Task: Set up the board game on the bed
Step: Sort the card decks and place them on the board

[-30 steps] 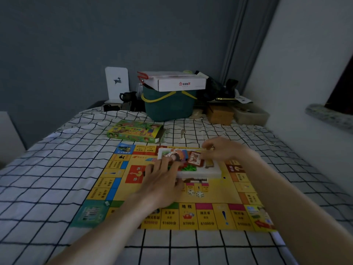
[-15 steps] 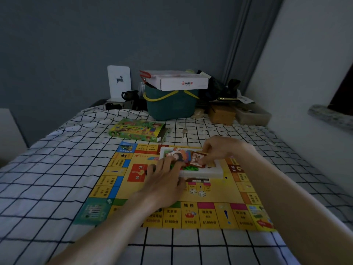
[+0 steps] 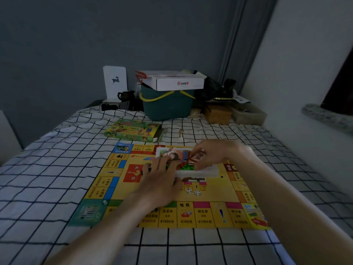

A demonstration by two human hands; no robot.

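Board game tray (image 3: 198, 172), white plastic, lying on the middle of the yellow board (image 3: 168, 196), long axis running left to right across the bed (image 3: 47, 178). Right hand (image 3: 212, 155) pinching a red card stack (image 3: 194, 159), now tipped up on edge over the tray instead of lying flat as a moment ago; probably being lifted out for dealing. Left hand (image 3: 160, 180) still pressed flat on the tray's near-left edge, fingers straight, steadying it. Two dice (image 3: 193, 192) just in front of the tray on the board. Beyond the board, game box (image 3: 133, 130), long side also crosswise.
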